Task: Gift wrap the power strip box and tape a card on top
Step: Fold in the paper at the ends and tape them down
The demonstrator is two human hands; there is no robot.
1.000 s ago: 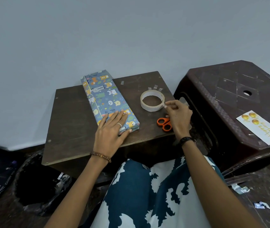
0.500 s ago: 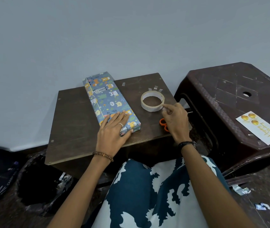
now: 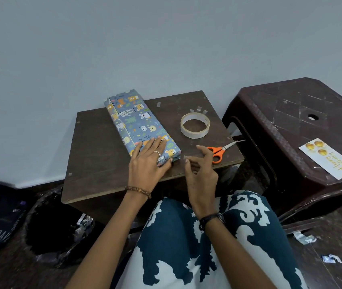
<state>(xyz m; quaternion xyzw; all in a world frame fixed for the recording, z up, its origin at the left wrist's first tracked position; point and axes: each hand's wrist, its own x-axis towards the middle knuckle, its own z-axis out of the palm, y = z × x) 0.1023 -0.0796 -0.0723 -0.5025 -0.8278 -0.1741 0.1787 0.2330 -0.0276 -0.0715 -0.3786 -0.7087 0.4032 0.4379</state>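
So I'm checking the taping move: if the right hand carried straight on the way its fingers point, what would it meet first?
Probably the near end of the wrapped box, where the left hand presses the fold. The right hand points left toward it; its height above the table is unclear.

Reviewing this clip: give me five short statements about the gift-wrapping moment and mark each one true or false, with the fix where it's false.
1. The left hand rests flat on the near end of the wrapped box. True.
2. The tape roll stands on the wrapped box. False: it lies on the small table, to the right of the box.
3. The card is already taped on the box. False: it lies on the dark plastic stool to the right.
4. The orange-handled scissors lie on the table near the right hand. True.
5. The right hand grips the scissors. False: it is held beside them, and its raised fingers do not grip them.
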